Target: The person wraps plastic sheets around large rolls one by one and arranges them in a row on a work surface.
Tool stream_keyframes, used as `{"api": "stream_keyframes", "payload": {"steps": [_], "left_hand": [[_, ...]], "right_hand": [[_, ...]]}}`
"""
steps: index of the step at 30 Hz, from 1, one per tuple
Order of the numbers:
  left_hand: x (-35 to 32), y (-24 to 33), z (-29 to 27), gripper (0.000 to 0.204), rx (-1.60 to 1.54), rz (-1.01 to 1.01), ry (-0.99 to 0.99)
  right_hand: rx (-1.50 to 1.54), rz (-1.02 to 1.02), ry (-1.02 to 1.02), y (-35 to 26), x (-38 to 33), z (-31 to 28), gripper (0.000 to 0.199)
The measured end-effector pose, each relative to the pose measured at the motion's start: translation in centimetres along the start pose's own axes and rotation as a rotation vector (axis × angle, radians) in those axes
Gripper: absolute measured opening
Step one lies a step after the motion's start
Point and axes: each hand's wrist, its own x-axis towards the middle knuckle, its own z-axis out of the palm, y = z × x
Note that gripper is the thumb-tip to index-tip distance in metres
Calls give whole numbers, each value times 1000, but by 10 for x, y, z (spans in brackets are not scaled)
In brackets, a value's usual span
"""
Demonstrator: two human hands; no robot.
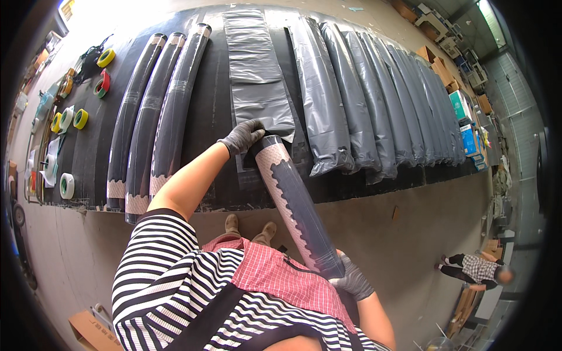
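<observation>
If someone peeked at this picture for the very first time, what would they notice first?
Probably the long dark tube in the middle, its top end at the mouth of a flat grey plastic bag on the black table. The left hand in a grey glove is at the tube's top, and the right hand holds its lower end. Then the row of grey bagged tubes on the right and the colourful tape rolls at the far left.

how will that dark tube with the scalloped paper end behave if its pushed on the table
The dark tube probably rolls easily, being round like the three tubes lying on the table. It looks stiff: the left hand and right hand hold its ends and it stays straight.
</observation>
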Motion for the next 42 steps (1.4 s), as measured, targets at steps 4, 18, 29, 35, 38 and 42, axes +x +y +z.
{"api": "stream_keyframes", "payload": {"steps": [4, 18, 29, 35, 38, 42], "left_hand": [[-7, 31, 2, 12, 410, 310, 63], [-19, 40, -24, 16, 540, 184, 28], [-33, -61, 25, 36, -27, -501, -53], [-76, 48, 19, 34, 214, -209, -554], [-83, 79, 9, 22, 345, -176, -551], [-116, 50, 61, 25, 174, 137, -606]], "right_hand": [[277, 71, -201, -16, 8, -12, 103], [595, 304, -243, 5, 19, -22, 94], [712, 364, -169, 8, 43, -14, 73], [752, 335, -199, -26, 53, -14, 72], [740, 301, -202, -31, 60, -7, 71], [704, 264, -228, -53, 86, 1, 67]]}}
